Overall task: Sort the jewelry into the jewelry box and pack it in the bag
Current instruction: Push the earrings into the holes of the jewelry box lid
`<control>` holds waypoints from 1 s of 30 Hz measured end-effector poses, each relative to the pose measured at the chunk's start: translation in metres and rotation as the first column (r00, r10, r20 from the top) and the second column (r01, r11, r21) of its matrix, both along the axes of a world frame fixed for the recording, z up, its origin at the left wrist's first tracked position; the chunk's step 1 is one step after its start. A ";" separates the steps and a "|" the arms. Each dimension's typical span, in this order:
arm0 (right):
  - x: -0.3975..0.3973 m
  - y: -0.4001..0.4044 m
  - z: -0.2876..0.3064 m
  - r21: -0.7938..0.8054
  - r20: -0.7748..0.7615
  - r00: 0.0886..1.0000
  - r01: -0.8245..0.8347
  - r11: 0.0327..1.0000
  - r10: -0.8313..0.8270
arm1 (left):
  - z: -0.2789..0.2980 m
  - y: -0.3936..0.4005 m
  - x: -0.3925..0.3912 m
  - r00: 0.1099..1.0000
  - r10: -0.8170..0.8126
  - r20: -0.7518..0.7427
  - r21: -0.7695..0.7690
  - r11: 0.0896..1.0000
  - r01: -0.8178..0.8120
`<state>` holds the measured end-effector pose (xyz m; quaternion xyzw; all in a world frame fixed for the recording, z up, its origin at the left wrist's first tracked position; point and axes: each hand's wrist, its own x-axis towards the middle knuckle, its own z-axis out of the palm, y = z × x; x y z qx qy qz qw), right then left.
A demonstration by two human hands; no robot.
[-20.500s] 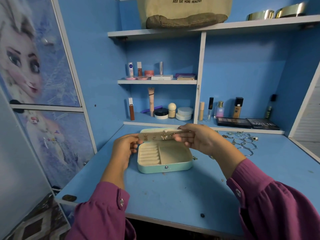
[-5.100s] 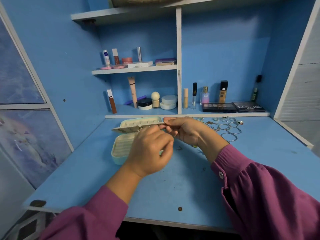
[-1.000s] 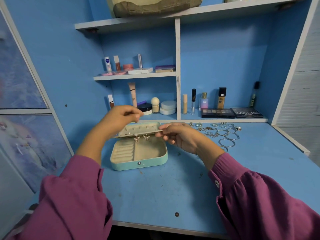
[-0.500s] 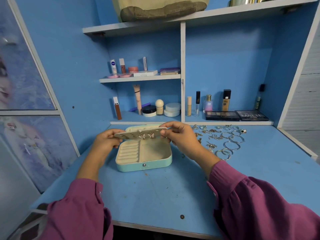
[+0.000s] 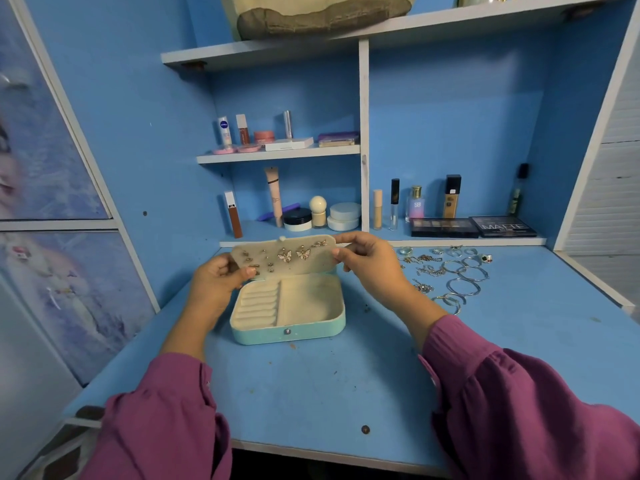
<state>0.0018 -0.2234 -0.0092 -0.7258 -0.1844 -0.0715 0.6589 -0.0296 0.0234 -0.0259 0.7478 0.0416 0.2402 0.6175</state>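
A mint-green jewelry box (image 5: 289, 332) lies open on the blue desk, its cream tray showing ring rolls and a bare compartment. Above it I hold a cream earring panel (image 5: 313, 261) studded with butterfly earrings (image 5: 294, 255) and small studs. My left hand (image 5: 216, 280) grips the panel's left end, thumb on its face. My right hand (image 5: 369, 263) pinches its right end. Loose jewelry (image 5: 446, 271), bangles, rings and chains, lies on the desk to the right. A beige bag (image 5: 322, 12) sits on the top shelf.
Cosmetics line the shelves behind the box: tubes and jars (image 5: 304, 216), bottles (image 5: 415, 206) and two dark eyeshadow palettes (image 5: 472, 227). A cabinet door with a printed picture (image 5: 52, 168) stands at the left. The desk's front edge (image 5: 311, 452) is near my sleeves.
The earring panel has tilted up so its studded face shows toward me. My left hand came down from above the panel and now grips its left end.
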 end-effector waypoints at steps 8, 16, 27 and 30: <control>0.014 -0.067 0.015 -0.412 -0.075 0.991 0.072 0.908 -0.113 | -0.005 -0.003 0.008 0.999 0.037 0.013 0.047 0.998 -0.038; 0.009 -0.085 0.023 -0.708 -0.196 0.981 -0.132 0.694 -0.014 | -0.006 -0.010 0.011 0.998 0.058 -0.015 0.068 0.996 -0.057; 0.002 -0.090 0.033 -0.834 -0.386 0.921 -0.369 0.412 0.042 | -0.004 -0.011 0.009 0.998 0.037 -0.060 -0.012 0.999 -0.038; 0.000 -0.086 0.033 -0.839 -0.373 0.927 -0.354 0.414 0.036 | -0.004 -0.010 0.008 0.997 0.037 -0.064 -0.021 0.999 -0.039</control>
